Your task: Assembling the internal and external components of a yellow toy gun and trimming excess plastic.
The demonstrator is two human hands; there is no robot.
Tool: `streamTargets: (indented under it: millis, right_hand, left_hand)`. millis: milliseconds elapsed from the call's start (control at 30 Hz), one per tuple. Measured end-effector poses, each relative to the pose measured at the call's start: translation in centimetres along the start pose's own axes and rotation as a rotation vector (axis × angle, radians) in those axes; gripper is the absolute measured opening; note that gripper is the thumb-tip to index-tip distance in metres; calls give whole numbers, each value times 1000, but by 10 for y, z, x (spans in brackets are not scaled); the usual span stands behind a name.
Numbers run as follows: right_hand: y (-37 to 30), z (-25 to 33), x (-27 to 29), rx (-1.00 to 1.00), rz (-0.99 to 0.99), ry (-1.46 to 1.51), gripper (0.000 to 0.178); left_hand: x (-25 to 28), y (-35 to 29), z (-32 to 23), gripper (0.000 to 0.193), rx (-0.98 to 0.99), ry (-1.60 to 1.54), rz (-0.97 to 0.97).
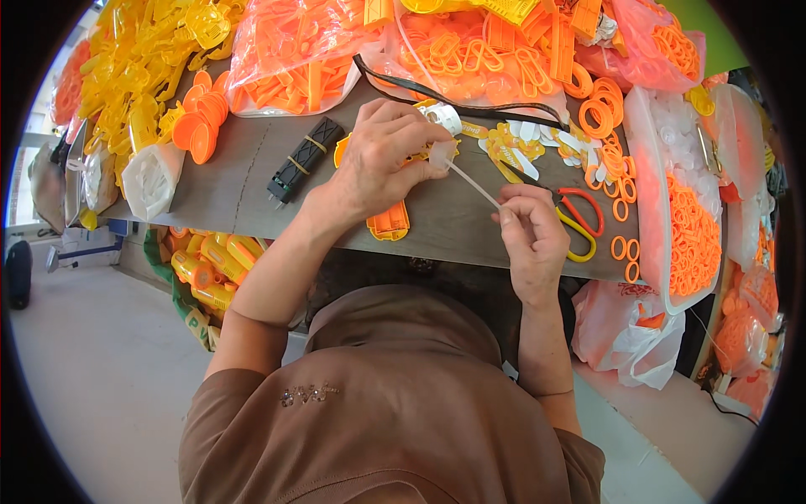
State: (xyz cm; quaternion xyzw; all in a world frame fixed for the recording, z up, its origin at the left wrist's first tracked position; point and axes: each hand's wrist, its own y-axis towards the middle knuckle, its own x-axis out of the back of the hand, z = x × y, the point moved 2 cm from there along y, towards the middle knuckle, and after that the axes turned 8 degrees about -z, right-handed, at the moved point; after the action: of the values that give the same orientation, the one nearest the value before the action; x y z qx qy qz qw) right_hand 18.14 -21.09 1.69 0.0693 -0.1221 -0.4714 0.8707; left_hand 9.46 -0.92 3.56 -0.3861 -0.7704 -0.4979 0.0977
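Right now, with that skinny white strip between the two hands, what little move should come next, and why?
I'd probably hold the left hand steady and gently draw the thin white strip taut with the right hand: the left pinches a small cloudy piece at one end of the strip, and the right seems to grip the other.

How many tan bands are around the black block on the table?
2 visible on the black block, left of the left hand: an upper band toward the far end, and a lower band nearer the person. The block's underside is hidden.
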Motion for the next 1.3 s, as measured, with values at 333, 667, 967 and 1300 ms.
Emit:
streamTargets:
  millis: [333, 667, 967, 1300]
  right_hand:
    - [49, 2, -43, -427, 248, 261, 14]
    - [33, -18, -50, -199, 112, 50, 16]
    - [43, -26, -51, -574, 95, 464, 29]
    - [11, -24, -58, -615, 45, 753, 25]
  left_hand:
    - [2, -4, 7, 42, 144, -187, 78]
    - [9, -1, 1, 30, 105, -138, 121]
    - [4, 1, 8, 21, 39, -73, 143]
    - [11, -4, 9, 23, 136, -172, 209]
